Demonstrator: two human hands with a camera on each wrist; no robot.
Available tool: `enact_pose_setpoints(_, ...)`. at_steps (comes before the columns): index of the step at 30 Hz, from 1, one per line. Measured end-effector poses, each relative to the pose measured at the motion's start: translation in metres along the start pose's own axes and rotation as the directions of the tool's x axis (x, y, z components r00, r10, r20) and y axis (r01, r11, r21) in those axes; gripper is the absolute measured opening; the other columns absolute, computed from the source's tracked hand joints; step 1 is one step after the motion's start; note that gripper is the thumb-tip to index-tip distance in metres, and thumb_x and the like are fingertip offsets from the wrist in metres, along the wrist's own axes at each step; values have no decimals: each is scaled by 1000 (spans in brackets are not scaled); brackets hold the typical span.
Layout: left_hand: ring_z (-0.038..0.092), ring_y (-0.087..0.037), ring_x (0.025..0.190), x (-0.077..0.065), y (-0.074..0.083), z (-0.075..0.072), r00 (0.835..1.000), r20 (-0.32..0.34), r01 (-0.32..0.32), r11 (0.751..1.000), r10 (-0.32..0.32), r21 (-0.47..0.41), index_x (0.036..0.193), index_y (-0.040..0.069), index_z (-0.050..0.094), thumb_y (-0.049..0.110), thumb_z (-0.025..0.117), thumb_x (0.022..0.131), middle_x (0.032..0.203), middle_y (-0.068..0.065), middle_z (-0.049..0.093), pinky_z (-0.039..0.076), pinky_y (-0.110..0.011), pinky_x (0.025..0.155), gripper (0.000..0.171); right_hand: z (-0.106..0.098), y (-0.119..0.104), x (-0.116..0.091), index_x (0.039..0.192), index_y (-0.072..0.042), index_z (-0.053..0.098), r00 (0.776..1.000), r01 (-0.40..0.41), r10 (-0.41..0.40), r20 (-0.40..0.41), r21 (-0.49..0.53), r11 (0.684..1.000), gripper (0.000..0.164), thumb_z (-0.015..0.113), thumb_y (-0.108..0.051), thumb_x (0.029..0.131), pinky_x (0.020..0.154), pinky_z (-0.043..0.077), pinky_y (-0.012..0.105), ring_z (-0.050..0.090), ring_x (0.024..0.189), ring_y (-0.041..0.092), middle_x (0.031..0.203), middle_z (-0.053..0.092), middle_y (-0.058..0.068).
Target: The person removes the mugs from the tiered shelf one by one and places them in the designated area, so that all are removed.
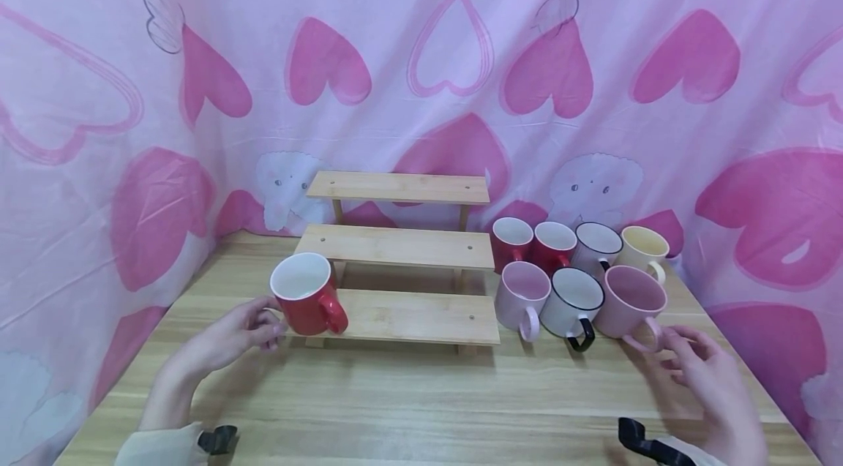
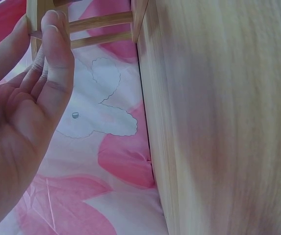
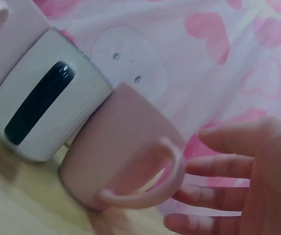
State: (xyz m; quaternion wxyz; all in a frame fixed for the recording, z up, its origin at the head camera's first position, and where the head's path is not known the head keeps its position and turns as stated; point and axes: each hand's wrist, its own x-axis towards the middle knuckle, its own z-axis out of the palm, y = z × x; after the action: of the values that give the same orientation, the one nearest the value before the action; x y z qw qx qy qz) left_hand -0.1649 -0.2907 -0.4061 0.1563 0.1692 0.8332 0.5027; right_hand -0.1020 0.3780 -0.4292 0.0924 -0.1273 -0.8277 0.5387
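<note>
A red mug, white inside, stands on the left end of the lowest board of a three-tier wooden rack, its handle towards the front right. Beside this mug, my left hand pinches the end of that board; in the left wrist view the thumb and fingers lie on either side of the wood. At the right, my right hand reaches to the handle of a dusty-pink mug. In the right wrist view its fingers are loosely spread beside the handle, not closed round it.
Left of the dusty-pink mug stand a white mug with black handle and a light pink mug. Behind are two red mugs, another white one and a cream one. A heart-print curtain hangs behind the wooden table.
</note>
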Motion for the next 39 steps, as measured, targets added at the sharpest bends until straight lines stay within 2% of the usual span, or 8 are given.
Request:
enact_pose_setpoints(3, 63, -34, 82, 1, 0, 0, 1000, 2, 4, 1000, -4, 2, 124, -8, 45, 11, 59, 98, 90, -23, 62, 54, -35, 74, 36, -2, -7, -2, 99, -36, 60, 997, 39, -41, -60, -29, 999, 10, 54, -29, 101, 58, 52, 20, 63, 69, 1, 82, 60, -26)
enact_pose_setpoints(10, 63, -34, 82, 1, 1, 0, 1000, 2, 10, 1000, -10, 2, 123, -8, 46, 11, 59, 97, 91, -23, 62, 55, -35, 74, 35, 3, -38, -9, 112, -11, 62, 983, 49, -66, -169, -103, 993, 24, 54, -30, 100, 60, 46, 11, 58, 73, -7, 81, 59, -28)
enact_pose_setpoints(15, 62, -33, 83, 0, 1, 0, 1000, 0, 22, 1000, -22, 1, 124, -8, 45, 12, 59, 98, 92, -22, 62, 55, -36, 74, 35, 19, -63, -10, 111, -12, 65, 973, 143, -158, -166, -101, 985, 18, 57, -24, 100, 61, 47, 11, 61, 73, -5, 80, 62, -23)
enact_pose_setpoints(19, 62, -34, 83, 0, 2, 0, 1000, -3, 19, 1000, -19, 0, 124, -8, 46, 12, 59, 98, 92, -22, 62, 55, -37, 74, 35, 37, -83, -9, 114, -6, 61, 972, 211, -216, -95, -59, 976, 21, 55, -21, 101, 59, 55, 20, 62, 75, 0, 83, 62, -18)
enact_pose_setpoints(23, 62, -32, 83, 0, 1, 0, 1000, -6, 19, 1000, -19, 1, 124, -7, 46, 12, 59, 98, 92, -23, 62, 55, -37, 74, 35, 59, -103, -9, 117, 4, 60, 952, 299, -305, -35, -114, 947, 30, 56, -20, 101, 63, 54, 18, 59, 79, 1, 99, 60, -5)
enact_pose_setpoints(27, 63, -31, 83, 0, 0, 0, 1000, -6, 16, 1000, -16, 1, 124, -7, 46, 12, 59, 98, 92, -23, 62, 55, -37, 74, 35, 82, -121, -12, 117, -1, 64, 933, 357, -360, 30, -225, 907, 29, 57, -23, 100, 67, 49, 16, 60, 82, 8, 103, 63, 9)
enact_pose_setpoints(32, 63, -31, 83, 1, -1, 1, 1000, -4, 13, 1000, -13, 0, 124, -7, 46, 12, 59, 98, 92, -22, 62, 55, -37, 74, 35, 119, -139, -19, 116, -9, 67, 889, 457, -437, 135, -243, 855, 23, 61, -22, 98, 70, 51, 27, 64, 81, 17, 96, 69, 5)
enact_pose_setpoints(39, 63, -30, 83, 0, 0, 0, 1000, -3, 19, 1000, -19, 8, 125, -7, 45, 13, 59, 98, 92, -21, 62, 54, -36, 74, 36, 172, -158, -30, 105, -14, 69, 815, 568, -523, 250, -161, 807, 10, 65, -15, 95, 70, 53, 32, 60, 77, 8, 90, 67, -5)
